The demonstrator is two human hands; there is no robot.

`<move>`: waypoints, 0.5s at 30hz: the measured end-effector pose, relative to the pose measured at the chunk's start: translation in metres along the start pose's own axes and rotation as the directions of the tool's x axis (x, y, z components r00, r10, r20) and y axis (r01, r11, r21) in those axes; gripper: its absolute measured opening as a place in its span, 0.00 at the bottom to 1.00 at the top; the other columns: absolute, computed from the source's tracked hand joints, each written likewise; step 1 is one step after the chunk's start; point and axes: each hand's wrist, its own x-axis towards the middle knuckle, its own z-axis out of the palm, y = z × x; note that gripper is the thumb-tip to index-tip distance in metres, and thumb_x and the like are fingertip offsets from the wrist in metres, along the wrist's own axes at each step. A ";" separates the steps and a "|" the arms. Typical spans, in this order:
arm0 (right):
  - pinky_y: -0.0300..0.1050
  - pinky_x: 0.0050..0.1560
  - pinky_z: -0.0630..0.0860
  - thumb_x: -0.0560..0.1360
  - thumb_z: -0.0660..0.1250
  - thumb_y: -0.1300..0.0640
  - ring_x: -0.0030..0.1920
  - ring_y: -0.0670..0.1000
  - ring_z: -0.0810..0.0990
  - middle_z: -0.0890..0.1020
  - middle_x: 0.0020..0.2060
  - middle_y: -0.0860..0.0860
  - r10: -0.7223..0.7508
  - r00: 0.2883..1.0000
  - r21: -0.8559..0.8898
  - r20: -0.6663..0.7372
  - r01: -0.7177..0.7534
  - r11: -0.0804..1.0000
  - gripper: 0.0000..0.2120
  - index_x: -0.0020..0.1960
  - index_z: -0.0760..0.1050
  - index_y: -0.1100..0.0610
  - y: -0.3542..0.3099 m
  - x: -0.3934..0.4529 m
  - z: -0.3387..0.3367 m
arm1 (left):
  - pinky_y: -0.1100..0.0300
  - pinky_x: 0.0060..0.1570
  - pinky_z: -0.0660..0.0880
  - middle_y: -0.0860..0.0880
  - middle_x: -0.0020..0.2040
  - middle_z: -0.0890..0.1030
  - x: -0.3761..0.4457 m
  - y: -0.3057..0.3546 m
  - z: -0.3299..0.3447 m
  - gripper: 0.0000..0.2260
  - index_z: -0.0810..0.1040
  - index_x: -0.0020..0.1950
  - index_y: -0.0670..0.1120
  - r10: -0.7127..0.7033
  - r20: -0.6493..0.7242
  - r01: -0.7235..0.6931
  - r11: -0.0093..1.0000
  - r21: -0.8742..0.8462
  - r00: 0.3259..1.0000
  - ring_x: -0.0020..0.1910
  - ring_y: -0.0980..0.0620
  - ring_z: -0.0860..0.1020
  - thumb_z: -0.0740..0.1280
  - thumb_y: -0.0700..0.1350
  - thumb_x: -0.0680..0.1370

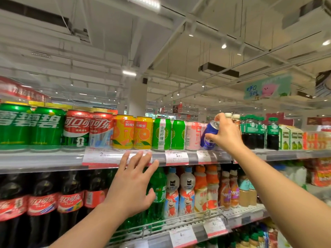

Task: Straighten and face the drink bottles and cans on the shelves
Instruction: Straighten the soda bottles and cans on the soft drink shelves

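Head view: top shelf (44, 159) holds a row of cans, left to right — green Sprite cans (30, 127), red Coke cans (87, 128), orange-drink cans (132, 132), green citrus cans (169, 134), pink cans (193, 136). Right of those, the blue can (209, 135) is tilted, top leaning right, base at the shelf's front edge. Right hand (226, 134) grips it — fingers curled over the top, thumb on the side. Can is partly covered by the hand, label unreadable.

Left hand (135, 181) is in front of the top shelf's price-tag strip (176, 157), fingers straight and spread, holding nothing; fingertips overlap the strip under the orange cans, contact not certain.

Right of the blue can: two pale-capped bottles (232, 118) mostly hidden behind the right hand, then dark Starbucks bottles (259, 133), then green-and-white cartons (291, 138). Far right is blurred.

Lower shelf (241, 214): dark Coke bottles (43, 203) at left, a green bottle (158, 192) half hidden by the left hand, milk-drink bottles (180, 192), orange bottles (206, 188), Nescafe bottles (231, 190). Bottom tier is cut off by the frame.
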 end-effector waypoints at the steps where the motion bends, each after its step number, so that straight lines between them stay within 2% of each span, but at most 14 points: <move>1: 0.55 0.52 0.77 0.68 0.80 0.49 0.53 0.56 0.76 0.76 0.56 0.53 -0.020 0.999 0.046 -0.028 0.021 0.999 0.29 0.59 0.65 0.48 0.002 -0.005 -0.003 | 0.36 0.74 0.54 0.45 0.76 0.70 0.000 0.000 0.000 0.36 0.70 0.75 0.53 0.004 0.002 -0.004 1.000 0.000 1.000 0.76 0.40 0.66 0.63 0.63 0.68; 5: 0.52 0.50 0.75 0.70 0.78 0.52 0.52 0.56 0.76 0.74 0.58 0.55 -0.096 0.985 0.157 -0.141 0.118 0.980 0.27 0.62 0.66 0.49 -0.013 -0.022 -0.030 | 0.36 0.75 0.49 0.45 0.77 0.67 0.001 -0.001 -0.003 0.37 0.68 0.77 0.53 0.007 0.032 -0.007 1.000 0.002 0.999 0.77 0.40 0.63 0.62 0.63 0.69; 8: 0.52 0.51 0.76 0.69 0.78 0.47 0.51 0.54 0.75 0.77 0.56 0.54 -0.134 0.981 0.183 -0.142 0.159 0.970 0.28 0.63 0.68 0.48 -0.037 -0.035 -0.050 | 0.37 0.77 0.39 0.45 0.82 0.56 0.003 0.002 -0.016 0.37 0.57 0.81 0.54 0.021 0.111 -0.019 1.000 -0.016 0.994 0.81 0.41 0.50 0.59 0.63 0.73; 10: 0.49 0.49 0.75 0.68 0.78 0.44 0.49 0.53 0.78 0.79 0.53 0.52 -0.164 0.983 0.241 -0.086 0.180 0.954 0.28 0.62 0.70 0.47 -0.063 -0.048 -0.057 | 0.37 0.77 0.36 0.45 0.83 0.47 0.004 0.005 -0.028 0.38 0.50 0.82 0.55 0.023 0.201 -0.020 1.000 -0.020 0.979 0.82 0.42 0.42 0.59 0.63 0.75; 13: 0.49 0.47 0.77 0.67 0.78 0.41 0.46 0.53 0.80 0.81 0.49 0.51 -0.244 0.969 0.327 0.028 0.222 0.919 0.27 0.61 0.73 0.45 -0.111 -0.073 -0.059 | 0.37 0.77 0.38 0.45 0.83 0.46 0.003 0.008 -0.044 0.35 0.52 0.82 0.55 0.052 0.282 -0.029 0.996 -0.084 0.958 0.82 0.42 0.41 0.61 0.61 0.77; 15: 0.50 0.48 0.77 0.67 0.78 0.41 0.46 0.54 0.81 0.81 0.49 0.52 -0.310 0.949 0.368 0.051 0.271 0.890 0.26 0.60 0.75 0.45 -0.143 -0.090 -0.058 | 0.38 0.78 0.45 0.44 0.83 0.53 -0.006 0.004 -0.056 0.31 0.60 0.80 0.55 0.079 0.259 -0.041 0.988 -0.149 0.963 0.81 0.41 0.49 0.61 0.59 0.78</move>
